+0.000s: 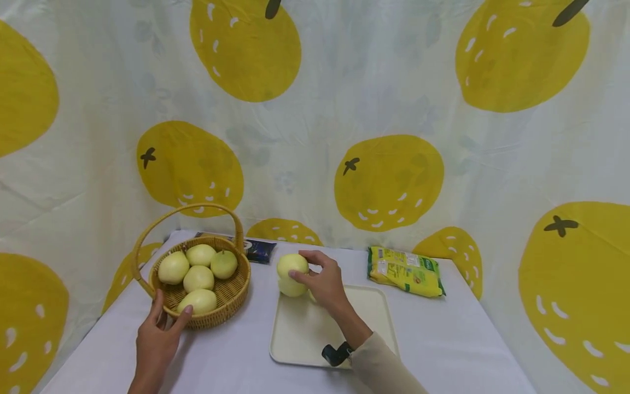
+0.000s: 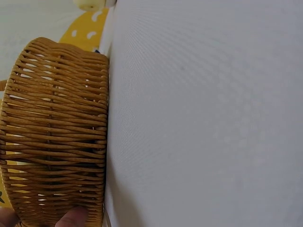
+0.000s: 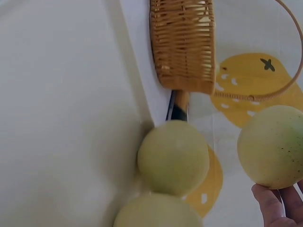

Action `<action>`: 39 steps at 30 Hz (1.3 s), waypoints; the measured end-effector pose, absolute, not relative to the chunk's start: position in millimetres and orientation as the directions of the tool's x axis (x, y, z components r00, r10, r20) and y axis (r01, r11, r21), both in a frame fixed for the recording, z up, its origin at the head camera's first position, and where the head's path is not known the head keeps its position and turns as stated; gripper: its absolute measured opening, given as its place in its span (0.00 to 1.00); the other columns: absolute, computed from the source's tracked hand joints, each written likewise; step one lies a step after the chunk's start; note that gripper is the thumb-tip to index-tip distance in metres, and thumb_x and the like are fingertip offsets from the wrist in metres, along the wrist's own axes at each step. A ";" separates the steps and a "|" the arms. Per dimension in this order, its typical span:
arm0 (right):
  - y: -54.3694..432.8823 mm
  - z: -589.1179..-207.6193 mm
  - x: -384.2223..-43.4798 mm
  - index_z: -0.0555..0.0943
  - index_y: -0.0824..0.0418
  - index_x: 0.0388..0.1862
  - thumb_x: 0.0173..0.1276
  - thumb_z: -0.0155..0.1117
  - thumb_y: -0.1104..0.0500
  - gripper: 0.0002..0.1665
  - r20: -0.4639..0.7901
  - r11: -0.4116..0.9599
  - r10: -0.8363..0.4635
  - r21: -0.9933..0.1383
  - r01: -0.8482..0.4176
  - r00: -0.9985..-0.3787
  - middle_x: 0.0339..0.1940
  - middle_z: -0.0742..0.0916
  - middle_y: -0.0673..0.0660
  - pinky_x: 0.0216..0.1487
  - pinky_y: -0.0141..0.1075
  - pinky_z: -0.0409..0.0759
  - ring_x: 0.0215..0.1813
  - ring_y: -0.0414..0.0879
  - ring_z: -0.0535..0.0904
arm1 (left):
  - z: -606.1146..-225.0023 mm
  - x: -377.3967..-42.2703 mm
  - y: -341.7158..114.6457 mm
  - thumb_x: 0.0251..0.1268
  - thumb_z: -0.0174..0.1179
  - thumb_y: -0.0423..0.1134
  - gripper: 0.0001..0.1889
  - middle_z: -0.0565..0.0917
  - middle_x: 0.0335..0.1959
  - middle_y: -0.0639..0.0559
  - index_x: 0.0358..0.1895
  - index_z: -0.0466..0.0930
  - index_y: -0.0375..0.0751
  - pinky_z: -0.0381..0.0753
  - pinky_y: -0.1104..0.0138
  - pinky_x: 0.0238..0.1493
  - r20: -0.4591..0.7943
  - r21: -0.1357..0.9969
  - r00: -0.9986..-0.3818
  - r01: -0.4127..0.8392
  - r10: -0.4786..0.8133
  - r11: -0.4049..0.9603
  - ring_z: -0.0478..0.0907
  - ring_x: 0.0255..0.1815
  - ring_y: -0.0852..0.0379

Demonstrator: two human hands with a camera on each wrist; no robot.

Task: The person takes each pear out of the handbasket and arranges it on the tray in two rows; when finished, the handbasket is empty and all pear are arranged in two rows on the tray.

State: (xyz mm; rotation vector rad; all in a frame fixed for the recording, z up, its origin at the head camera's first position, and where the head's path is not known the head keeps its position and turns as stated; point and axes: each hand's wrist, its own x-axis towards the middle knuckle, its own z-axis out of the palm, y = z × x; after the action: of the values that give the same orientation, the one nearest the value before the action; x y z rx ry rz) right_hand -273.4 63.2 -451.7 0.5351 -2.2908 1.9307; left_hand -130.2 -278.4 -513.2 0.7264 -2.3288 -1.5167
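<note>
My right hand [image 1: 322, 279] holds a pale yellow-green pear [image 1: 292, 266] between thumb and fingers, raised above the far left corner of a cream tray [image 1: 305, 334]. In the right wrist view this held pear [image 3: 274, 146] shows green speckles, apart from two pears on the tray, a nearer one [image 3: 158, 213] and a farther one [image 3: 173, 158]. My left hand [image 1: 158, 339] grips the near edge of a wicker basket [image 1: 228, 295], thumb at the rim beside a pear [image 1: 198, 301]. Its fingertips touch the woven wall [image 2: 57, 132] in the left wrist view. Several pears lie in the basket.
A tall handle [image 1: 206, 206] arches over the basket. Behind it lies a dark blue packet [image 1: 260, 250], partly hidden. A yellow-green packet [image 1: 406, 271] lies behind the tray to the right. A fruit-print curtain [image 1: 305, 120] hangs behind the white-covered table [image 1: 443, 350].
</note>
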 end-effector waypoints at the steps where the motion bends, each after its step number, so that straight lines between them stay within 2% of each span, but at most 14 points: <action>1: 67.4 -451.4 -274.1 0.88 0.54 0.61 0.59 0.86 0.58 0.30 0.294 0.132 -0.197 -0.937 -0.323 -0.935 0.59 0.90 0.55 0.67 0.44 0.89 0.64 0.51 0.84 | -513.2 -130.2 -278.4 0.71 0.64 0.67 0.54 0.34 0.88 0.56 0.86 0.33 0.67 0.61 0.46 0.80 -0.046 0.907 -0.838 -0.263 -0.544 0.328 0.51 0.86 0.30; 6: 89.1 -451.5 -276.2 0.87 0.55 0.63 0.62 0.85 0.56 0.30 0.275 0.155 -0.172 -0.941 -0.301 -0.946 0.58 0.89 0.53 0.68 0.44 0.89 0.63 0.48 0.83 | -512.1 -130.2 -278.3 0.72 0.65 0.66 0.54 0.34 0.88 0.56 0.86 0.33 0.67 0.61 0.47 0.80 -0.046 0.914 -0.842 -0.253 -0.538 0.318 0.50 0.87 0.31; 10: 106.5 -452.2 -277.0 0.86 0.56 0.64 0.62 0.84 0.54 0.31 0.248 0.172 -0.143 -0.947 -0.271 -0.958 0.59 0.89 0.53 0.70 0.50 0.87 0.64 0.49 0.82 | -512.0 -129.8 -279.0 0.71 0.65 0.66 0.54 0.34 0.88 0.56 0.86 0.33 0.67 0.62 0.48 0.79 -0.051 0.910 -0.842 -0.261 -0.537 0.322 0.50 0.86 0.31; 16: 132.0 -456.7 -280.4 0.86 0.48 0.62 0.61 0.85 0.49 0.30 0.196 0.209 -0.092 -0.955 -0.212 -0.976 0.61 0.88 0.50 0.70 0.51 0.86 0.67 0.48 0.81 | -512.6 -129.8 -280.3 0.71 0.64 0.67 0.54 0.34 0.88 0.56 0.86 0.33 0.66 0.61 0.46 0.80 -0.057 0.908 -0.842 -0.267 -0.536 0.324 0.50 0.86 0.30; 25: 167.6 -465.8 -281.8 0.85 0.49 0.65 0.61 0.84 0.43 0.34 0.160 0.225 -0.056 -0.960 -0.168 -0.986 0.63 0.88 0.52 0.77 0.56 0.75 0.68 0.50 0.79 | -513.1 -129.7 -280.2 0.71 0.64 0.67 0.54 0.34 0.88 0.54 0.85 0.32 0.68 0.62 0.46 0.79 -0.061 0.909 -0.842 -0.268 -0.536 0.319 0.50 0.86 0.30; 28: 178.4 -467.2 -281.1 0.85 0.48 0.66 0.62 0.83 0.42 0.34 0.130 0.239 -0.045 -0.961 -0.137 -0.991 0.65 0.87 0.51 0.76 0.47 0.78 0.69 0.49 0.79 | -512.8 -129.6 -280.2 0.71 0.64 0.67 0.54 0.33 0.88 0.54 0.85 0.32 0.68 0.62 0.44 0.80 -0.059 0.909 -0.842 -0.268 -0.537 0.319 0.50 0.86 0.29; 31: 188.4 -467.9 -279.5 0.83 0.49 0.68 0.63 0.82 0.43 0.35 0.104 0.243 -0.042 -0.964 -0.111 -0.994 0.68 0.86 0.52 0.69 0.33 0.84 0.72 0.50 0.79 | -512.0 -129.5 -280.5 0.70 0.64 0.68 0.54 0.33 0.88 0.55 0.85 0.32 0.69 0.61 0.44 0.81 -0.060 0.908 -0.842 -0.269 -0.537 0.322 0.49 0.86 0.30; 33: 194.6 -469.1 -279.3 0.83 0.51 0.69 0.65 0.82 0.45 0.35 0.093 0.234 -0.044 -0.967 -0.101 -0.995 0.70 0.85 0.53 0.65 0.25 0.84 0.74 0.51 0.78 | -511.5 -129.4 -280.7 0.70 0.64 0.68 0.54 0.34 0.88 0.57 0.85 0.32 0.69 0.61 0.45 0.81 -0.063 0.908 -0.844 -0.270 -0.533 0.320 0.49 0.87 0.31; 36: 202.6 -471.9 -279.5 0.81 0.54 0.71 0.66 0.81 0.46 0.37 0.083 0.226 -0.050 -0.970 -0.093 -0.995 0.72 0.84 0.54 0.62 0.19 0.81 0.75 0.51 0.77 | -511.2 -129.3 -280.7 0.70 0.64 0.68 0.54 0.34 0.87 0.60 0.85 0.32 0.70 0.61 0.47 0.80 -0.067 0.910 -0.847 -0.269 -0.528 0.316 0.49 0.87 0.33; 39: 208.2 -476.7 -281.4 0.81 0.55 0.72 0.67 0.81 0.48 0.37 0.058 0.230 -0.036 -0.971 -0.065 -0.998 0.72 0.83 0.54 0.60 0.17 0.79 0.74 0.50 0.77 | -511.6 -129.4 -280.4 0.71 0.65 0.67 0.54 0.34 0.87 0.60 0.85 0.32 0.70 0.61 0.48 0.80 -0.068 0.912 -0.847 -0.267 -0.527 0.312 0.49 0.87 0.33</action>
State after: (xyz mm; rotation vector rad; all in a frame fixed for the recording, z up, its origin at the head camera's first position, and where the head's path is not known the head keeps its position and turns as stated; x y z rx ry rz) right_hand -281.4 208.2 -476.7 0.1004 -2.4458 1.9319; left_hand -129.4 -280.4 -511.6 0.7241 -2.3369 -1.5509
